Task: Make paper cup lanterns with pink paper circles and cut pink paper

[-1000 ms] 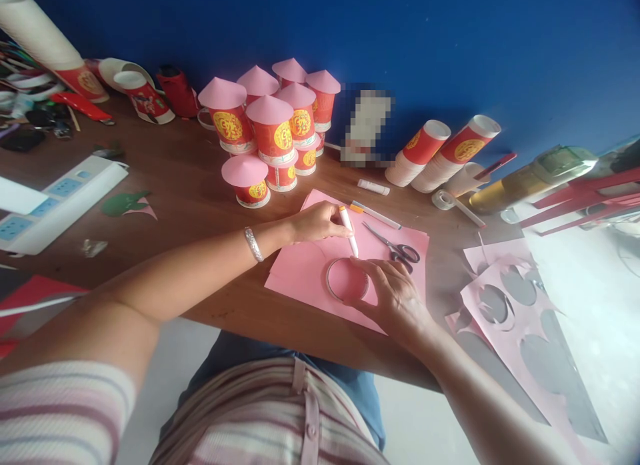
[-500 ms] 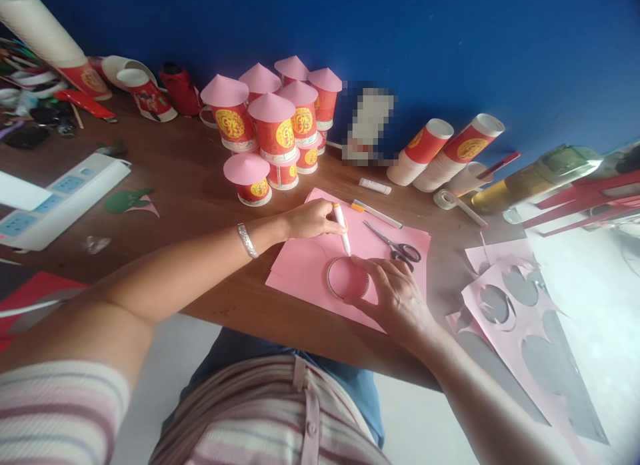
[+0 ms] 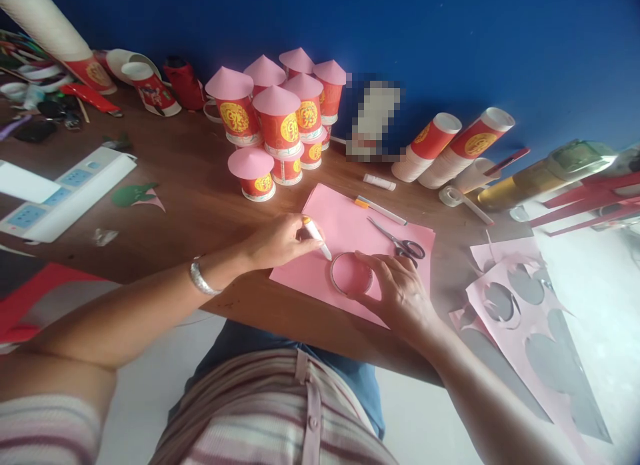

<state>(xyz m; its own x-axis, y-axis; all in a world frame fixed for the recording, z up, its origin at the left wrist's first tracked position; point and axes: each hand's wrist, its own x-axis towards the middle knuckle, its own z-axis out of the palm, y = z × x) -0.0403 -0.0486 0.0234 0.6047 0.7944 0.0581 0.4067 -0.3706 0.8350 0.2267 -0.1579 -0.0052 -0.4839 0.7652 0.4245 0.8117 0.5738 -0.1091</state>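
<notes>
My left hand is closed on a white marker with a yellow end, slanted so its tip is beside the left edge of a thin ring. The ring lies flat on a stack of pink paper sheets. Thumb and fingers of my right hand grip the ring from its right side. Black-handled scissors rest on the paper just beyond my right hand. A second slim pen with an orange end lies near the paper's far edge.
Red paper cups with pink cone tops stand stacked at the back. Further right are a glue stick, stacked cups and a tape roll. Cut pink scraps lie right; a power strip is left.
My left hand with the marker has moved left and toward me, from the ring's far side to its left edge. My right hand stays on the ring. The view has shifted slightly.
</notes>
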